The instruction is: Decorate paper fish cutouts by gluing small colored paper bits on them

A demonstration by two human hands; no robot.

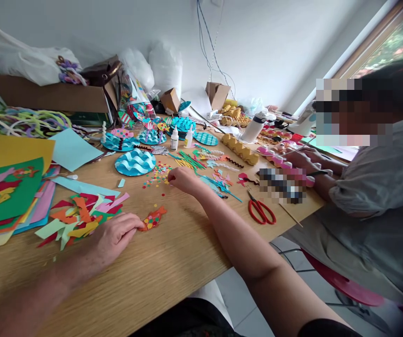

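My left hand (122,233) has its fingertips closed on one end of an orange paper fish (153,219), which lies on the table and is covered with coloured dots. My right hand (183,180) reaches to the edge of a scatter of small round paper dots (157,175). Its fingers are curled in a pinch, and whatever is between them is hidden. Beyond the dots lies a blue disc with white wavy strips (135,163). A heap of paper scraps (82,215) sits left of the fish.
Red-handled scissors (261,209) lie to the right. Glue bottles (174,139) stand behind the dots. Stacked coloured paper (8,187) fills the left side. At the right, another person (380,178) works beside painted egg-carton strips (286,166). A white bottle (254,127) stands farther back.
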